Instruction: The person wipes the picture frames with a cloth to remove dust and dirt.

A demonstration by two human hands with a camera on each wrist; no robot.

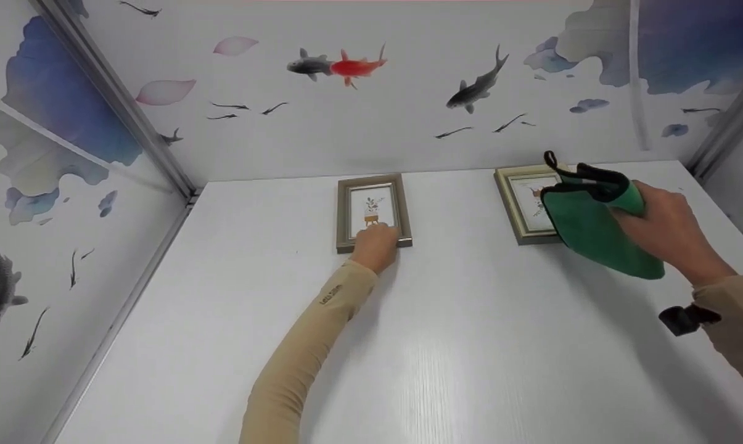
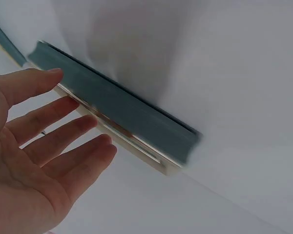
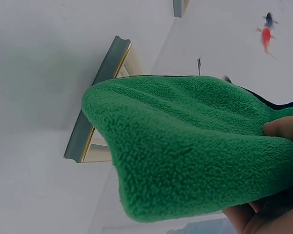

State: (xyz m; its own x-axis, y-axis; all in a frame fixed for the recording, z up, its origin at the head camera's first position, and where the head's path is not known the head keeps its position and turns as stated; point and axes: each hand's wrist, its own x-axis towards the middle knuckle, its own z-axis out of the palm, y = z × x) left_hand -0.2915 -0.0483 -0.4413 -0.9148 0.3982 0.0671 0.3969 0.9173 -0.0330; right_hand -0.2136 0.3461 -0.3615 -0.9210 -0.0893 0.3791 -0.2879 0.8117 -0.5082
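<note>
A picture frame [image 1: 344,213] with a plant print lies on the white surface, its near edge toward me. My left hand [image 1: 376,248] is at that edge in the head view; in the left wrist view its fingers [image 2: 63,139] are spread and gently bent beside the frame's side, not wrapped round it. Whether the fingertips touch it I cannot tell. My right hand [image 1: 667,225] grips a folded green cloth [image 1: 599,237] with black edging and a loop. The cloth hangs over part of a second picture frame [image 1: 508,203], hiding its right side.
Behind both frames rises a white wall [image 1: 408,135] printed with fish and petals. A metal corner rail [image 1: 118,98] and a left side wall [image 1: 13,382] border the white surface [image 1: 470,345]. A black strap piece [image 1: 685,319] sits at the right wrist.
</note>
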